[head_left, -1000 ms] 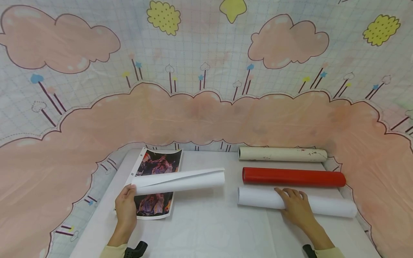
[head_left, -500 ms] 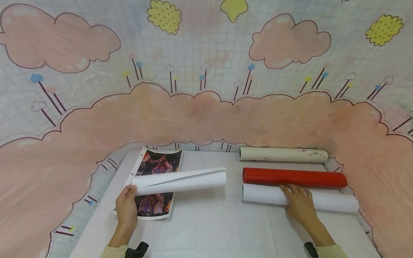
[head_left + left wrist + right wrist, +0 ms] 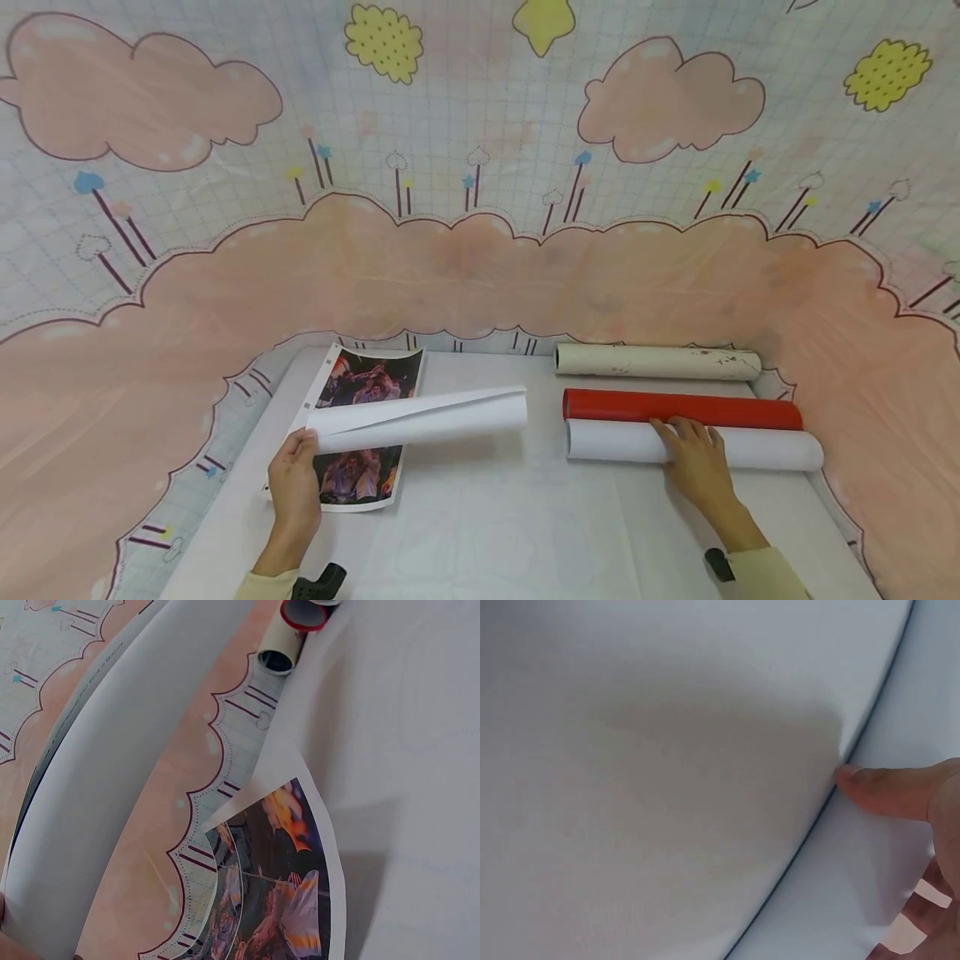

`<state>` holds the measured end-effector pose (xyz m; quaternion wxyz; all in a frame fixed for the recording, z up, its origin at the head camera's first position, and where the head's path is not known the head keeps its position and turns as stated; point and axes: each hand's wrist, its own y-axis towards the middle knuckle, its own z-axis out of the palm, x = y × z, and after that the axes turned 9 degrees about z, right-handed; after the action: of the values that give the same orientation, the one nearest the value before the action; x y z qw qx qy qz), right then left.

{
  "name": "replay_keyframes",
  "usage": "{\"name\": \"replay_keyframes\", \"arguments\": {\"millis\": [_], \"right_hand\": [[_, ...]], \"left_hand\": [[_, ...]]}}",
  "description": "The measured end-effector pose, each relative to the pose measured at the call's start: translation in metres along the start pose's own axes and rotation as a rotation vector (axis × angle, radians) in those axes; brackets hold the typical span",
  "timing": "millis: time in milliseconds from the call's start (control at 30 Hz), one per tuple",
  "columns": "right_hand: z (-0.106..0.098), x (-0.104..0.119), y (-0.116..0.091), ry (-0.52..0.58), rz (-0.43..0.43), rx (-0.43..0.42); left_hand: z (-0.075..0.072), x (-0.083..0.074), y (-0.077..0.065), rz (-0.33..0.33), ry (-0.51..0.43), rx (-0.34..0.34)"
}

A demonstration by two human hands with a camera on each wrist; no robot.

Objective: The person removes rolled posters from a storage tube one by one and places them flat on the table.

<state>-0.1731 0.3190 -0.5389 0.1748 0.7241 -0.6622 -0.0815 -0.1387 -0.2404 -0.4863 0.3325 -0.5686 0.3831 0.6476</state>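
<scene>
My left hand [image 3: 294, 487] grips the left end of a loosely rolled white sheet of paper [image 3: 427, 427], held out across a printed colour picture [image 3: 369, 379]. In the left wrist view the roll [image 3: 127, 757] slants above the picture, and a dark gap shows along its edge. On the right, my right hand [image 3: 699, 468] holds a white tube [image 3: 765, 450] around its middle, from above. Its thumb [image 3: 889, 791] presses the near side while the fingers reach over the far side. The white tube lies right along the front of a red tube [image 3: 615, 405].
Behind the red tube, a cream tube [image 3: 652, 361] with reddish marks lies near the table's back edge. A white cover [image 3: 510, 533] spreads over the table. Patterned cloth [image 3: 465, 275] with clouds hangs behind and at both sides.
My right hand has pushed the white tube away from me, up against the red tube, and its slant has lessened. My left hand and the rolled paper have hardly moved.
</scene>
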Motion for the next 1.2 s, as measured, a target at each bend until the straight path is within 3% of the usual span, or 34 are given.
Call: {"name": "replay_keyframes", "arguments": {"millis": [233,833,1200], "right_hand": [[0.007,-0.004,0.014,0.021,0.014,-0.011],[0.016,-0.014,0.052,0.025,0.03,0.116],[0.014,-0.011,0.049,0.054,0.069,0.137]], "left_hand": [[0.0,0.0,0.0,-0.003,-0.004,-0.028],[-0.002,-0.001,0.001,0.012,-0.026,-0.057],[-0.003,-0.003,-0.002,-0.008,-0.02,-0.055]]}}
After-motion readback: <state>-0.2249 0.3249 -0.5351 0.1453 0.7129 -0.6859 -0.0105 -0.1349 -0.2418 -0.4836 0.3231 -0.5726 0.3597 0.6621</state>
